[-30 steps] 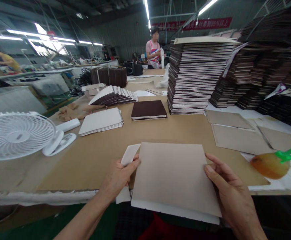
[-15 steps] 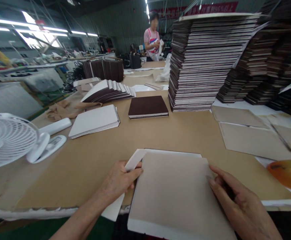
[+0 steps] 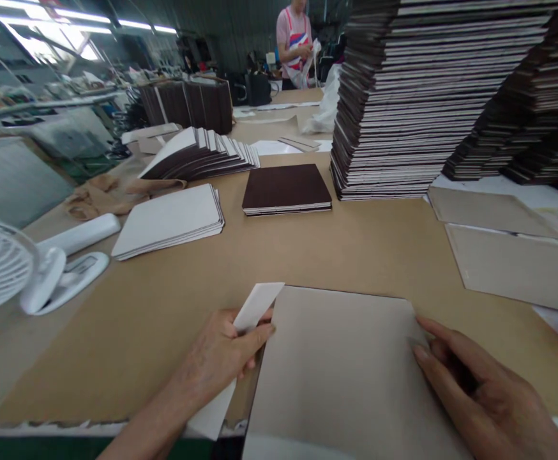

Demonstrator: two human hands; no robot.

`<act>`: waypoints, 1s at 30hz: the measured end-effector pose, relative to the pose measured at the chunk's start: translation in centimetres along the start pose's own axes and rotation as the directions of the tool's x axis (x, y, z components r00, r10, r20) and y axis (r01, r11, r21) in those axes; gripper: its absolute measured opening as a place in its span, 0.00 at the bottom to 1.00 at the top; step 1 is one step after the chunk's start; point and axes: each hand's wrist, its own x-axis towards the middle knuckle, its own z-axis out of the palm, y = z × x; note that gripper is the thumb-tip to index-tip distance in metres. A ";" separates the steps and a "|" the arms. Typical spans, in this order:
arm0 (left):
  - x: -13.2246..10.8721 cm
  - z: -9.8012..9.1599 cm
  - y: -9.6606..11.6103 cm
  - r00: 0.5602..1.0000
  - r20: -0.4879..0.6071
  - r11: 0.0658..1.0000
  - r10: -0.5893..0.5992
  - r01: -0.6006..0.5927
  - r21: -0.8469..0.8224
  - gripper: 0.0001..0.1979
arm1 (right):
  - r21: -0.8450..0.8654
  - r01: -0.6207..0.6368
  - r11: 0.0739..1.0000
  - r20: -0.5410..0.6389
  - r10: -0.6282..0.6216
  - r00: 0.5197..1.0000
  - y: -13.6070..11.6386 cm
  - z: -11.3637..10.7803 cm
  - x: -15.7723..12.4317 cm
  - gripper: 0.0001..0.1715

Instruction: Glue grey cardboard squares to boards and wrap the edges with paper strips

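Note:
A flat greyish-beige cardboard sheet [image 3: 341, 364] lies at the front edge of the table, with a thin dark line along its far edge. My left hand [image 3: 233, 345] is closed, its thumb on the sheet's left edge. A white strip [image 3: 258, 305] passes through that same hand, and its lower end hangs by the table edge. At the sheet's right edge, my right hand [image 3: 480, 377] is closed with thumb and forefinger on the border. The fingers under the sheet are hidden.
Ahead lie a dark brown panel stack [image 3: 286, 186], a white-faced panel stack [image 3: 171, 220] and fanned panels [image 3: 202, 153]. A tall panel stack [image 3: 432, 102] rises at right, near loose beige sheets [image 3: 523, 259]. A white fan [image 3: 1, 265] stands left. A person [image 3: 295, 45] stands behind.
The white border at the sheet's far edge no longer shows; the sheet now reaches the dark line there. Both hands keep their hold. The view has tilted down and moved nearer.

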 end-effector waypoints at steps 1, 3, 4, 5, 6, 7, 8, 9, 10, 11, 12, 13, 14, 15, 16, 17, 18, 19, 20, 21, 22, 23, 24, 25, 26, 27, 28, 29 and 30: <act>0.0 0.0 -0.1 1.000 -0.001 1.000 -0.009 0.009 -0.001 0.23 | 0.003 -0.011 1.000 0.001 0.011 1.000 0.0 0.1 -0.1 0.26; 0.1 0.1 -0.2 1.000 -0.007 1.000 -0.027 0.027 -0.007 0.24 | 0.021 -0.027 0.999 0.000 0.027 1.000 0.2 0.2 -0.2 0.26; 0.1 0.1 -0.2 0.999 -0.015 0.999 -0.038 0.038 -0.014 0.25 | 0.033 -0.033 0.999 -0.001 0.033 0.999 0.3 0.3 -0.3 0.26; 0.1 0.1 -0.1 0.998 -0.025 0.998 -0.049 0.048 -0.027 0.25 | 0.042 -0.036 0.998 -0.002 0.036 0.999 0.5 0.3 -0.4 0.27; 0.1 0.2 0.0 0.998 -0.033 0.997 -0.058 0.057 -0.043 0.25 | 0.043 -0.040 0.998 0.000 0.040 0.999 0.7 0.4 -0.5 0.27; 0.1 0.2 0.1 0.997 -0.042 0.996 -0.067 0.065 -0.057 0.25 | 0.041 -0.047 0.998 0.003 0.047 0.999 0.9 0.5 -0.6 0.27; 0.1 0.2 0.2 0.996 -0.051 0.995 -0.072 0.069 -0.066 0.24 | 0.034 -0.053 0.998 0.006 0.053 0.999 1.2 0.5 -0.7 0.28; 0.1 0.2 0.1 0.996 -0.058 0.995 -0.072 0.068 -0.069 0.24 | 0.025 -0.059 0.998 0.009 0.059 0.998 1.4 0.6 -0.8 0.28; 0.1 0.2 0.1 0.996 -0.060 0.996 -0.066 0.062 -0.063 0.24 | 0.020 -0.064 0.998 0.009 0.063 0.998 1.6 0.6 -0.9 0.28; 0.2 0.2 0.0 0.997 -0.056 0.997 -0.057 0.054 -0.051 0.24 | 0.019 -0.066 0.998 0.004 0.066 0.998 1.7 0.6 -1.0 0.27; 0.2 0.1 -0.2 0.998 -0.045 0.998 -0.049 0.047 -0.031 0.24 | 0.020 -0.065 0.998 -0.002 0.066 0.998 1.8 0.6 -1.0 0.27; 0.2 0.1 -0.4 0.999 -0.033 0.999 -0.041 0.041 -0.005 0.24 | 0.019 -0.062 0.998 -0.007 0.062 0.998 1.8 0.6 -1.0 0.26; 0.2 0.0 -0.5 0.999 -0.018 0.999 -0.034 0.034 0.021 0.24 | 0.014 -0.057 0.998 -0.011 0.057 0.998 1.8 0.6 -0.9 0.26; 0.2 0.0 -0.7 1.000 -0.008 0.999 -0.029 0.029 0.044 0.23 | 0.005 -0.052 0.999 -0.017 0.052 0.998 1.7 0.6 -0.9 0.26; 0.3 0.0 -0.7 1.000 -0.001 0.998 -0.024 0.024 0.061 0.23 | -0.006 -0.046 0.999 -0.027 0.046 0.999 1.6 0.6 -0.8 0.26; 0.3 -0.1 -0.8 1.000 0.002 0.997 -0.020 0.020 0.072 0.22 | -0.016 -0.037 0.999 -0.032 0.037 0.999 1.5 0.6 -0.7 0.25; 0.3 -0.1 -0.8 1.000 0.003 0.997 -0.017 0.016 0.078 0.22 | -0.020 -0.025 0.999 -0.041 0.024 0.999 1.4 0.6 -0.6 0.25; 0.4 0.0 -0.8 1.000 -0.001 0.997 -0.016 0.016 0.081 0.22 | -0.022 -0.012 1.000 -0.045 0.011 0.999 1.2 0.5 -0.6 0.24; 0.4 0.0 -0.8 1.000 -0.004 0.996 -0.016 0.016 0.082 0.22 | -0.021 0.000 1.000 -0.043 -0.001 0.999 1.0 0.5 -0.5 0.24; 0.5 0.1 -0.8 1.000 -0.010 0.996 -0.017 0.018 0.083 0.23 | -0.017 0.015 1.000 -0.038 -0.016 0.999 0.9 0.5 -0.5 0.24; 0.5 0.1 -0.8 1.000 -0.013 0.996 -0.021 0.022 0.081 0.24 | -0.012 0.028 1.000 -0.040 -0.029 0.999 0.7 0.4 -0.5 0.24; 0.5 0.2 -0.9 0.999 -0.018 0.997 -0.030 0.031 0.076 0.25 | -0.013 0.037 0.999 -0.035 -0.037 0.999 0.6 0.4 -0.5 0.23; 0.4 0.2 -1.0 0.999 -0.020 0.997 -0.038 0.040 0.071 0.26 | -0.016 0.042 0.999 -0.028 -0.042 0.999 0.4 0.3 -0.5 0.24; 0.4 0.3 -1.1 0.999 -0.018 0.996 -0.047 0.048 0.070 0.27 | -0.020 0.042 0.999 -0.015 -0.042 0.999 0.3 0.3 -0.5 0.23; 0.3 0.3 -1.1 0.998 -0.017 0.996 -0.053 0.054 0.073 0.28 | -0.024 0.037 0.999 -0.003 -0.038 0.999 0.2 0.2 -0.5 0.23; 0.2 0.4 -1.1 0.998 -0.022 0.995 -0.056 0.058 0.080 0.29 | -0.028 0.031 0.999 0.011 -0.030 0.999 0.1 0.2 -0.5 0.22; 0.1 0.4 -1.1 0.998 -0.029 0.995 -0.049 0.052 0.089 0.29 | -0.030 0.027 0.999 0.025 -0.026 0.999 0.1 0.1 -0.5 0.22; 0.0 0.5 -1.1 0.999 -0.037 0.994 -0.034 0.038 0.098 0.29 | -0.030 0.025 0.999 0.030 -0.025 0.999 0.0 0.1 -0.5 0.21; -0.1 0.6 -1.1 0.999 -0.046 0.994 -0.018 0.022 0.107 0.29 | -0.030 0.027 0.999 0.025 -0.026 0.999 -0.1 0.1 -0.5 0.20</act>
